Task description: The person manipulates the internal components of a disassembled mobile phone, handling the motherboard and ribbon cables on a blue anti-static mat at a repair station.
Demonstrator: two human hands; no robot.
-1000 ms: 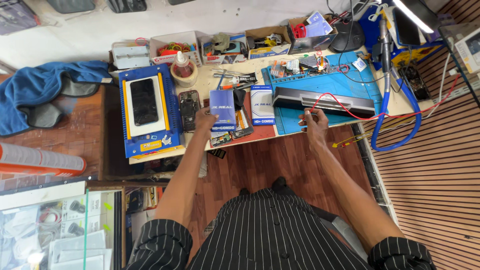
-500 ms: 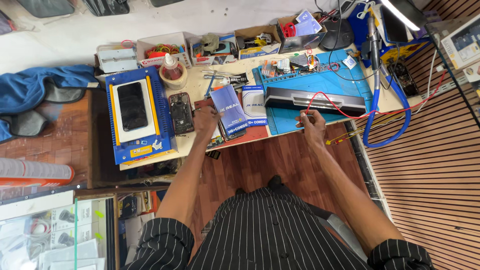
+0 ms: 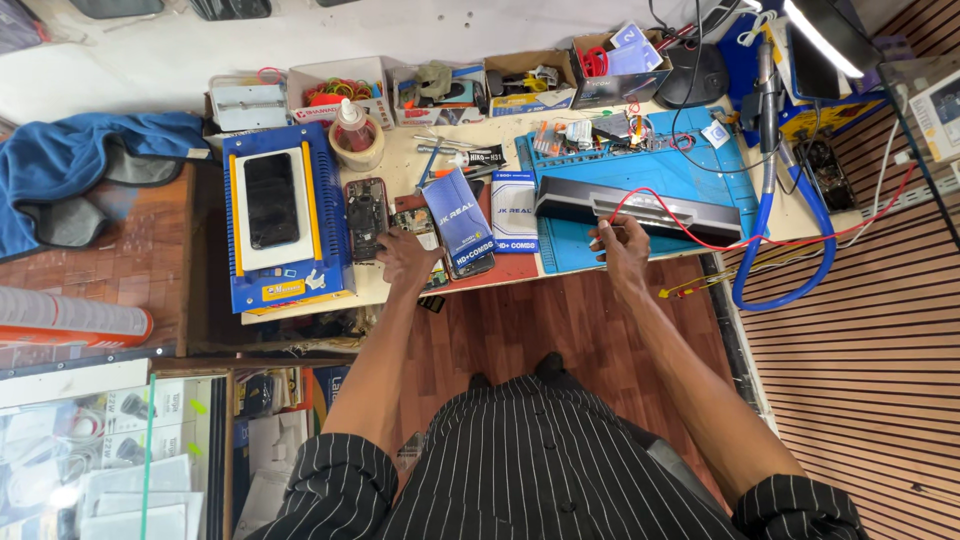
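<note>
My left hand point(image 3: 405, 256) rests on the workbench's front edge, fingers curled over a small opened phone part, beside a blue flat box point(image 3: 458, 222) that leans tilted against it. Just left of the hand lies an opened phone point(image 3: 364, 216) with its insides showing. My right hand point(image 3: 620, 244) is on the blue work mat point(image 3: 720, 180), pinching a thin red wire point(image 3: 680, 228) in front of a long grey metal device point(image 3: 640, 207). A second blue-and-white box point(image 3: 513, 210) lies flat between my hands.
A blue heating station point(image 3: 285, 225) carrying a black phone stands at the left. Small parts boxes point(image 3: 440, 85) line the back edge. A tape roll with a bottle point(image 3: 355, 135), a blue hose point(image 3: 790, 240) and a blue cloth point(image 3: 80, 165) are around.
The blue flat box has tilted and shifted right of my left hand, which has moved down onto the part at the bench edge. My right hand stays on the red wire.
</note>
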